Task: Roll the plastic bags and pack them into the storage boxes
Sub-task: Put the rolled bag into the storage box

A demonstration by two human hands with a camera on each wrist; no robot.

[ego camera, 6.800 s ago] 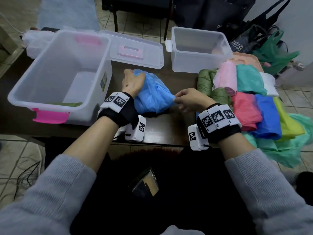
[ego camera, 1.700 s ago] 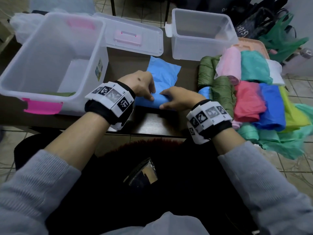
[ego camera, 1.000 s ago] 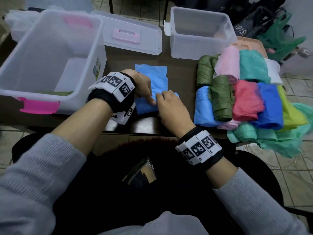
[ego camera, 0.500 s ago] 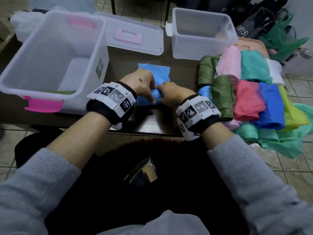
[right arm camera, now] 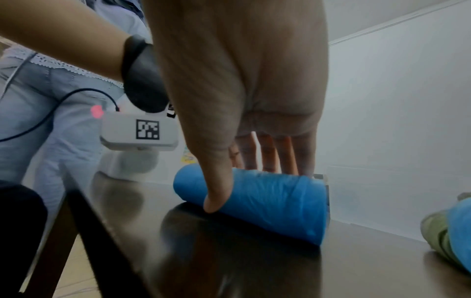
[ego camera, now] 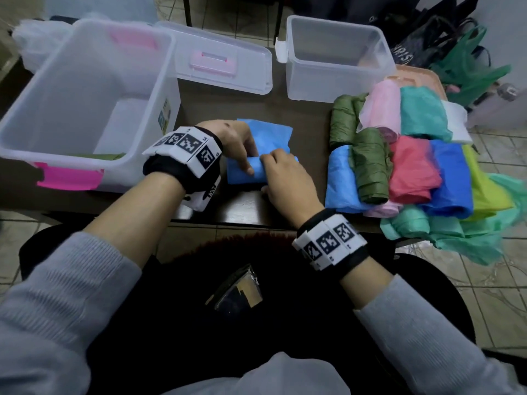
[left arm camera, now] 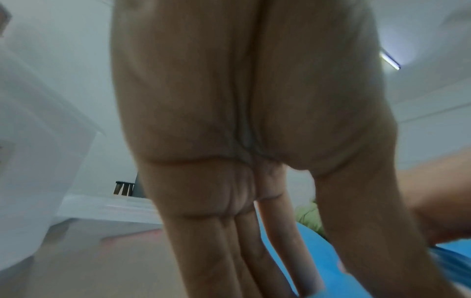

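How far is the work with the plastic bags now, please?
Done: a green bag lies in the large box. In hand: both the left hand and right hand roll the light blue bag, partly rolled. Left: the pile of bags on the table; the small box looks empty.

Bare table (ego camera: pixel 308 109) strip — boxes (ego camera: pixel 336 55) behind
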